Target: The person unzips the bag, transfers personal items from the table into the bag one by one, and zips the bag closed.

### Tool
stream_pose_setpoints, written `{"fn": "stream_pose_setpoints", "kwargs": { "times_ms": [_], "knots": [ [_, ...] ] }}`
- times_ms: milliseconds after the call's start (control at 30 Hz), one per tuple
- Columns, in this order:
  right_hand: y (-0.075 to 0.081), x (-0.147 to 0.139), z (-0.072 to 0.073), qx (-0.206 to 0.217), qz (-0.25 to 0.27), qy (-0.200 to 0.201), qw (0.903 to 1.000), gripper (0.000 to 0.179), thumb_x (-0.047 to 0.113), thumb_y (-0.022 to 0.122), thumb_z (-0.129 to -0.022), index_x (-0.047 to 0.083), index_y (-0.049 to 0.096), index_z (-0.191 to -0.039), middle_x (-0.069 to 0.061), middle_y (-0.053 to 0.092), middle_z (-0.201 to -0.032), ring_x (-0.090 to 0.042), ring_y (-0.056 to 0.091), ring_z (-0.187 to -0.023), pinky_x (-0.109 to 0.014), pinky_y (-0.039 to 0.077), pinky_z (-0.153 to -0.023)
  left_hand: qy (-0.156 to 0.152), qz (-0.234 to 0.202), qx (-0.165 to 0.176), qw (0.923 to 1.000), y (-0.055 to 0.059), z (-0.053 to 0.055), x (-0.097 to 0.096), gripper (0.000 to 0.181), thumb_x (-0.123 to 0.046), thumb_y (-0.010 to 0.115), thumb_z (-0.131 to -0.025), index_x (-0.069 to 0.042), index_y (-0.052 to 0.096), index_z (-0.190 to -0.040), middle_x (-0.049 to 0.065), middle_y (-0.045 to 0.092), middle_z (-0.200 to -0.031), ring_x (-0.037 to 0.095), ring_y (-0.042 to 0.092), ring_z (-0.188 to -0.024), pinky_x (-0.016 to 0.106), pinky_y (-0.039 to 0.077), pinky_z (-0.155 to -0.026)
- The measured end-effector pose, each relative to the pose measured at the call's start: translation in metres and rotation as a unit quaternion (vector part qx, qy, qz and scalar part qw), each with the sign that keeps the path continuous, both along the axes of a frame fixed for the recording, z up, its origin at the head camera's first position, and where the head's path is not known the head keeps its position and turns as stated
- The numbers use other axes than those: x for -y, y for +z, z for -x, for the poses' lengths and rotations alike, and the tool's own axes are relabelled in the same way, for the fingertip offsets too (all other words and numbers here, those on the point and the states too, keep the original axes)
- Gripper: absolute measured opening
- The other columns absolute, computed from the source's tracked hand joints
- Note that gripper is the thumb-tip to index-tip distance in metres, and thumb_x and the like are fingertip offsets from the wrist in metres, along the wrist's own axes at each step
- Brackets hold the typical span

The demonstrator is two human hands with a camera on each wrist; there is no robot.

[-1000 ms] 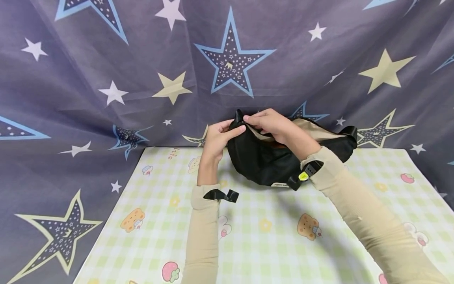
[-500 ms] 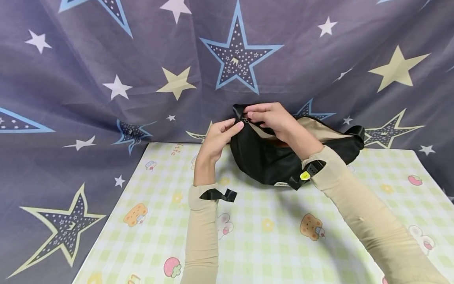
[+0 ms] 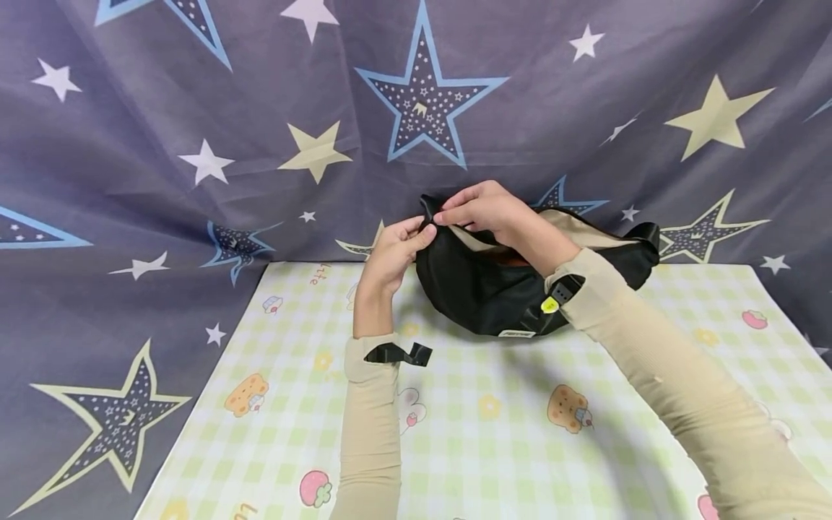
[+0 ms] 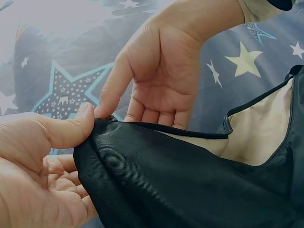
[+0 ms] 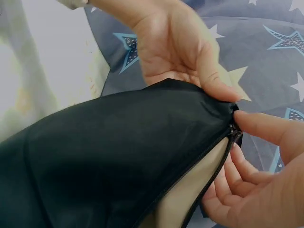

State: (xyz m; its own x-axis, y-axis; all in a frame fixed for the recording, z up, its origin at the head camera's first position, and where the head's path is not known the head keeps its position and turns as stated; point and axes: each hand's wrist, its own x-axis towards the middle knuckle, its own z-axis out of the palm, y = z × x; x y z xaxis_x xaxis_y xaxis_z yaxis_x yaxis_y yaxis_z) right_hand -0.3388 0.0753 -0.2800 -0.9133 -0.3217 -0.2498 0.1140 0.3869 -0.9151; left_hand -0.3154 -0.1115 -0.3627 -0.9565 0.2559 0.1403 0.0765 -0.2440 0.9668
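A black crossbody bag [image 3: 474, 296] with a beige lining [image 4: 256, 130] is held up above the table, its long zipped mouth gaping. At its left end my left hand [image 3: 388, 260] pinches the fabric corner between thumb and fingers. My right hand [image 3: 497, 214] reaches across the opening to that same corner, thumb and index finger pinching at the metal zipper slider [image 5: 233, 131]. Most of the pull tab is hidden by the fingers. Both hands nearly touch, as the right wrist view shows. A small white label [image 3: 516, 334] sits on the bag's lower edge.
The table [image 3: 455, 448] wears a green-and-white checked cover with printed cartoon figures. Right behind the bag hangs a grey-purple curtain [image 3: 260, 108] patterned with stars. A black strap loop [image 3: 645, 232] sticks out at the bag's right end.
Half a second ago the zipper slider showed between the hands; now my right thumb and finger have come down over it. The strap end above has tipped, and the bag stays in place.
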Motion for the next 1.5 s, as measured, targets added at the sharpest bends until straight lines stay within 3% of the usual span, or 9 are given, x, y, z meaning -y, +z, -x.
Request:
{"fn": "stream_pose_setpoints", "kwargs": {
  "times_ms": [167,433,633,800,967,1100,1233,1333,1500],
  "knots": [
    [-0.002,-0.002,-0.003,-0.024,-0.009,-0.015,0.9996,0.015,0.012,0.079,-0.089,0.004,0.073,-0.100,0.006,0.070,-0.084,-0.017,0.060,-0.092,-0.032,0.051,-0.083,-0.007,0.006,0.032,0.9994,-0.001,-0.001,0.003,0.018,-0.005,0.055,-0.104,0.004,0.062,-0.118,-0.008,0.073,-0.084,0.004,0.067,-0.077,0.018,0.054,-0.071],
    [-0.005,-0.002,-0.012,-0.102,-0.079,-0.025,0.9913,0.018,0.017,0.084,-0.086,0.002,0.074,-0.090,0.001,0.069,-0.070,-0.015,0.064,-0.068,-0.028,0.056,-0.063,-0.001,0.009,0.049,0.9988,0.003,0.000,0.005,0.015,-0.009,0.057,-0.104,0.001,0.065,-0.112,-0.005,0.073,-0.086,0.007,0.068,-0.077,0.020,0.055,-0.072],
    [-0.007,-0.001,-0.012,-0.082,-0.094,-0.012,0.9921,0.017,0.015,0.080,-0.089,0.000,0.076,-0.095,-0.002,0.071,-0.075,-0.017,0.065,-0.072,-0.032,0.058,-0.070,0.005,0.008,0.076,0.9970,0.003,0.002,0.008,0.010,-0.010,0.057,-0.104,-0.004,0.066,-0.106,-0.005,0.071,-0.082,0.006,0.066,-0.074,0.019,0.054,-0.070],
    [-0.014,-0.002,-0.007,-0.062,-0.107,0.010,0.9923,0.014,0.014,0.080,-0.089,0.001,0.076,-0.092,-0.001,0.073,-0.078,-0.017,0.065,-0.075,-0.031,0.058,-0.073,-0.015,0.010,0.112,0.9935,0.001,0.003,0.012,0.008,-0.009,0.059,-0.103,-0.004,0.065,-0.106,-0.005,0.070,-0.078,0.006,0.062,-0.064,0.018,0.051,-0.061],
    [-0.020,-0.002,-0.008,-0.103,-0.124,0.030,0.9864,0.007,0.008,0.076,-0.089,0.002,0.077,-0.086,-0.002,0.070,-0.072,-0.018,0.064,-0.074,-0.030,0.057,-0.071,-0.031,0.025,0.131,0.9906,-0.001,0.001,0.019,0.013,-0.010,0.060,-0.101,-0.003,0.065,-0.110,-0.004,0.072,-0.081,0.008,0.066,-0.066,0.021,0.055,-0.065],
    [-0.020,-0.004,-0.013,-0.135,-0.124,0.032,0.9826,0.009,0.006,0.071,-0.089,0.001,0.078,-0.086,-0.004,0.070,-0.072,-0.019,0.065,-0.074,-0.029,0.057,-0.070,-0.018,0.055,0.125,0.9905,-0.001,-0.002,0.020,0.033,-0.013,0.063,-0.099,0.003,0.063,-0.127,0.000,0.074,-0.095,0.009,0.070,-0.077,0.023,0.057,-0.074],
    [-0.016,-0.007,-0.015,-0.112,-0.099,0.037,0.9881,0.011,0.007,0.070,-0.092,-0.003,0.075,-0.093,-0.006,0.072,-0.076,-0.016,0.069,-0.070,-0.028,0.060,-0.069,0.009,0.105,0.102,0.9892,0.002,-0.005,0.018,0.056,-0.021,0.071,-0.094,0.002,0.056,-0.143,0.008,0.067,-0.132,0.016,0.068,-0.112,0.033,0.053,-0.101],
    [-0.014,-0.009,-0.015,-0.070,-0.078,0.042,0.9936,0.015,0.008,0.071,-0.093,-0.006,0.071,-0.098,-0.006,0.074,-0.079,-0.016,0.072,-0.068,-0.029,0.062,-0.070,0.024,0.134,0.092,0.9865,0.005,-0.008,0.016,0.063,-0.023,0.076,-0.091,0.002,0.054,-0.144,0.013,0.057,-0.148,0.026,0.059,-0.131,0.042,0.045,-0.114],
    [-0.014,-0.012,-0.014,-0.011,-0.026,0.040,0.9988,0.014,0.005,0.072,-0.093,-0.006,0.072,-0.102,-0.004,0.074,-0.079,-0.015,0.071,-0.070,-0.030,0.062,-0.073,0.052,0.159,0.081,0.9825,0.012,-0.012,0.015,0.060,-0.023,0.079,-0.088,0.003,0.060,-0.138,0.016,0.062,-0.141,0.031,0.065,-0.123,0.044,0.049,-0.110]
  ]
}}
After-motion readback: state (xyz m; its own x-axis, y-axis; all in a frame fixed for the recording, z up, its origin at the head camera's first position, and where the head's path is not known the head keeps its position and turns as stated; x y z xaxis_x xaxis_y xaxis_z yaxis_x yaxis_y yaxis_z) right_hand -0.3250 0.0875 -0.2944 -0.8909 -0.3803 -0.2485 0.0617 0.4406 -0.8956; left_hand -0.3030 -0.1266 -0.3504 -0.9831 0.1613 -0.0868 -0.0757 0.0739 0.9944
